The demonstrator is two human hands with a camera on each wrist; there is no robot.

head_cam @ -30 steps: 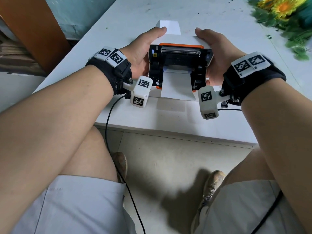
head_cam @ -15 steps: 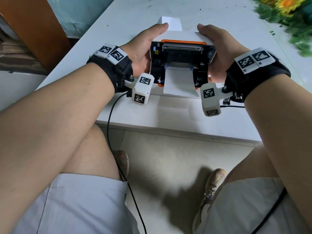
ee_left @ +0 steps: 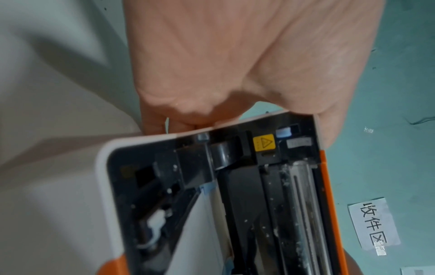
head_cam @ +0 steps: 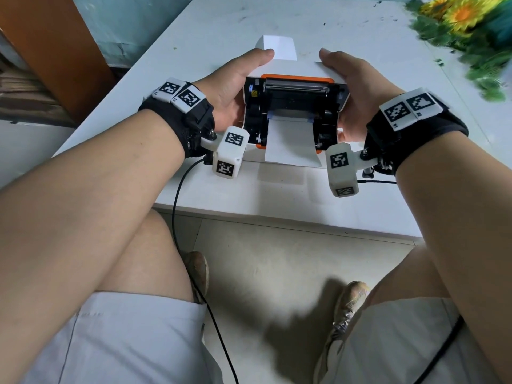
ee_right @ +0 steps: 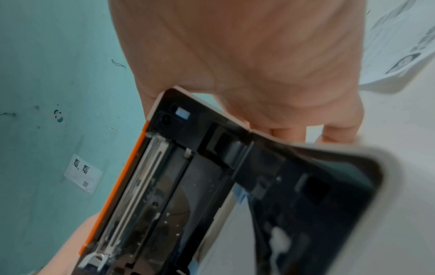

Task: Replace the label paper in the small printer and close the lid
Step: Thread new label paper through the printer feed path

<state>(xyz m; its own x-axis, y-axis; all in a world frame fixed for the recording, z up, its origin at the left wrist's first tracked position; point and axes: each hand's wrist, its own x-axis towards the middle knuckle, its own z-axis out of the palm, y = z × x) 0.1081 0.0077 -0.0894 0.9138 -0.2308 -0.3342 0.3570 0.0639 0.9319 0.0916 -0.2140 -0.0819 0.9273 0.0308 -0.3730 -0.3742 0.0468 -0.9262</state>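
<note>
— Head view first: where's the printer (head_cam: 295, 112)?
— On the white desk (head_cam: 277, 195), near its front edge, held between both hands.
— And each grip?
— Left hand (head_cam: 235, 87) wraps the left side, thumb on the raised lid (head_cam: 296, 68); right hand (head_cam: 357, 90) clasps the right side likewise.
— Paper?
— A white label strip (head_cam: 291, 141) hangs out of the open front, between the wrists.

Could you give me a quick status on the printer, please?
Both hands, left and right, grip the lid. Lid open, paper fed through the printer. Nothing in the way.
</note>
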